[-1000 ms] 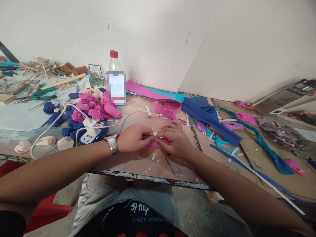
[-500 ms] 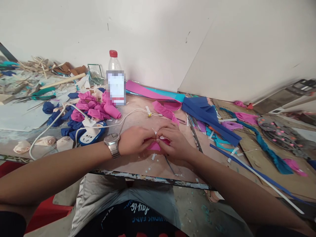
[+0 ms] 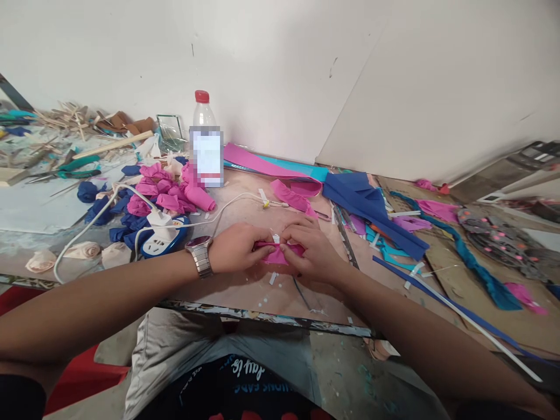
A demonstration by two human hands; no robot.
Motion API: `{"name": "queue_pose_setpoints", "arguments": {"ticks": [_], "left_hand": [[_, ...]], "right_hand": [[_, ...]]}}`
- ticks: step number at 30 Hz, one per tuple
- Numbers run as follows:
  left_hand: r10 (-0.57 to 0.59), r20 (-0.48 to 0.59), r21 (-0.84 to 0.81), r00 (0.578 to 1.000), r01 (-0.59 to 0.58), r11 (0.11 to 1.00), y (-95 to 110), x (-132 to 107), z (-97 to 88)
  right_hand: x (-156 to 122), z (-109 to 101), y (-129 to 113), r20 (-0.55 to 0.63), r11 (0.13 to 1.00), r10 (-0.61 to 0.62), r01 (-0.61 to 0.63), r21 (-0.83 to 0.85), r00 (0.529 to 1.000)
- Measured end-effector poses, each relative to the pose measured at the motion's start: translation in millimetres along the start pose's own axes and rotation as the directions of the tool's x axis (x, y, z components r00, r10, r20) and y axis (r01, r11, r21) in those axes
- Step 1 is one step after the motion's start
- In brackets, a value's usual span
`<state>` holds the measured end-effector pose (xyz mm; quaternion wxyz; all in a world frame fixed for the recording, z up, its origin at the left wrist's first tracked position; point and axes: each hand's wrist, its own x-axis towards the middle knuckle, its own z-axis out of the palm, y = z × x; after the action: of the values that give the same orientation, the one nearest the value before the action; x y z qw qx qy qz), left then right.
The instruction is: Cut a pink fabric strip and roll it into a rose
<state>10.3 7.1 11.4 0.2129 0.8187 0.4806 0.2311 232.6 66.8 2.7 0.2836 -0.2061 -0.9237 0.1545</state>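
Between my two hands, low over the table's front part, is a piece of pink crepe paper. My left hand, with a metal watch on the wrist, pinches its left side between thumb and fingers. The right side is pinched by my right hand. The paper lies stretched between the thumbs, with its ends hidden under the fingers. Just beyond the thumbs a small white bit shows. A pink strip lies past my right hand.
At left lie crumpled pink paper flowers, cream ones, a blue-and-white power strip with cables, and pliers. A bottle stands behind. Blue strips and a thin white stick lie at right.
Both thumbs have moved slightly apart, and more of the pink crepe paper shows between them, spread wider. The left wrist has turned a little. Things on the table have stayed put.
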Motion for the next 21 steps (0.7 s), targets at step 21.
{"name": "queue_pose_setpoints", "arguments": {"ticks": [21], "left_hand": [[-0.002,0.044,-0.271,0.999,0.014,0.963,-12,2,4.0]], "right_hand": [[-1,-2,0,-0.012,0.998,-0.052,0.051,-0.037,0.999]]}}
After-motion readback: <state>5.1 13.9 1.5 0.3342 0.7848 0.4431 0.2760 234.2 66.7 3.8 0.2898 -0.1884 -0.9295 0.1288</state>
